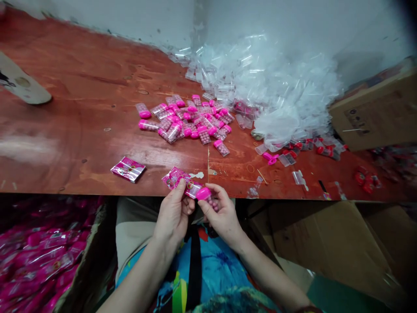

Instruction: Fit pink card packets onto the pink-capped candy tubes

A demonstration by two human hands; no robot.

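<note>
Over the table's front edge my left hand pinches a printed pink wrapper sleeve between thumb and fingers. Beside it, my right hand grips a small clear candy box with a pink cap and pink balls inside. The capped end meets the wrapper's right end; I cannot tell whether it is inside. A flat stack of similar pink wrappers lies to the left on the table. Beyond my hands, a pile of filled candy boxes with pink caps is spread out.
A large heap of clear plastic boxes lies against the wall. Red-capped boxes and a loose pink cap are at right, near a cardboard box. Below left, a container holds many pink packs. A pale board is at far left.
</note>
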